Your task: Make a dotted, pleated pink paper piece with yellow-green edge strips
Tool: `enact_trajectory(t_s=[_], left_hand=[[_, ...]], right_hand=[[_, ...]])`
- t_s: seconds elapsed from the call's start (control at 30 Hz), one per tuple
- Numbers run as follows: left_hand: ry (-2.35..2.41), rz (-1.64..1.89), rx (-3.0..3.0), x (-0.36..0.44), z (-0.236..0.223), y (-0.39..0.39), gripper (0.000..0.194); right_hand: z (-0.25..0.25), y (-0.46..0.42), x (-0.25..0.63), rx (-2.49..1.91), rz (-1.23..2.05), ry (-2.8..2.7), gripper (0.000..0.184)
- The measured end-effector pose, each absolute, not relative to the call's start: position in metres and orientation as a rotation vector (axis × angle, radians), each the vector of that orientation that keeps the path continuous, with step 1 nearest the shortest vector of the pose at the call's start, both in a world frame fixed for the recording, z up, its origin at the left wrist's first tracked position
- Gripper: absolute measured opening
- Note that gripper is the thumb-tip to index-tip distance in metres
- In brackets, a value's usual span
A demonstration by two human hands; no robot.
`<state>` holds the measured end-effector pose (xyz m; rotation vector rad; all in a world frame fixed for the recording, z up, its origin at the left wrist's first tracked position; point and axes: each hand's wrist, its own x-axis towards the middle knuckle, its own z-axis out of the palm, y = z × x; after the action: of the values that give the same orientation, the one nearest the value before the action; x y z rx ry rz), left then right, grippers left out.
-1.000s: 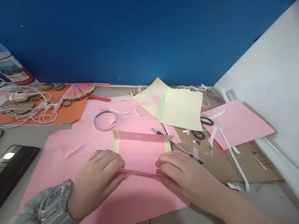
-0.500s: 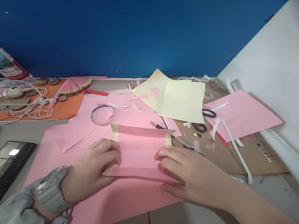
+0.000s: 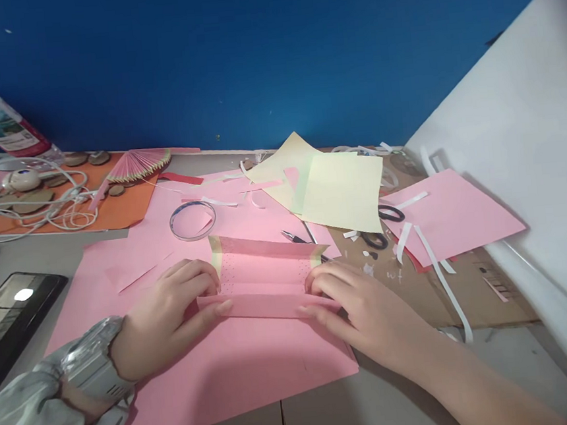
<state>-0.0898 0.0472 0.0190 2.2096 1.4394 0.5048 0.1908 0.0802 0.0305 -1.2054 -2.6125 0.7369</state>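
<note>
A pink paper sheet (image 3: 263, 270) with pale yellow-green, dotted side borders lies between my hands, its far and near edges folded up. My left hand (image 3: 177, 304) pinches the near left corner, thumb in front of the upturned flap and fingers behind it. At the near right corner, my right hand (image 3: 351, 299) grips the same flap in a like way, its fingers curled inside. Beneath is a larger pink sheet (image 3: 210, 397). Just beyond the folded paper lie a pen (image 3: 294, 236) and a roll of clear tape (image 3: 192, 220).
Yellow paper (image 3: 344, 190) partly covers black-handled scissors (image 3: 375, 240) at the right. Another pink sheet (image 3: 455, 217) and white paper strips (image 3: 443, 284) rest on cardboard. A phone (image 3: 20, 321), tangled white cable (image 3: 68, 198), paper fan (image 3: 135, 164) and bottle (image 3: 0, 121) are left.
The near flap has been raised and folded inward, away from me. Both thumbs have come up against its front, and my right fingers have closed on its right end.
</note>
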Motion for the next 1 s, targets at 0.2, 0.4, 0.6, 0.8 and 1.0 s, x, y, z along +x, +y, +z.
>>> enact_trajectory(t_s=[0.2, 0.4, 0.6, 0.8, 1.0], left_hand=[[1.5, 0.416, 2.278, -0.096, 0.013, 0.049, 0.02], [1.413, 0.368, 2.291, -0.104, 0.009, 0.056, 0.032], [1.367, 0.296, 2.281, -0.108, 0.014, 0.057, 0.034], [1.285, 0.293, 2.19, -0.114, 0.02, 0.059, 0.045], [1.371, 0.438, 2.268, -0.104, 0.018, 0.056, 0.041]], right_hand=[[0.025, 0.08, 0.19, -1.214, 0.651, -2.623, 0.013], [0.024, 0.081, 0.186, -1.185, 0.571, -2.675, 0.015], [0.023, 0.081, 0.184, -1.223, 0.578, -2.663, 0.015], [0.02, 0.08, 0.185, -1.218, 0.592, -2.646, 0.012], [0.017, 0.075, 0.187, -1.161, 0.43, -2.608, 0.03]])
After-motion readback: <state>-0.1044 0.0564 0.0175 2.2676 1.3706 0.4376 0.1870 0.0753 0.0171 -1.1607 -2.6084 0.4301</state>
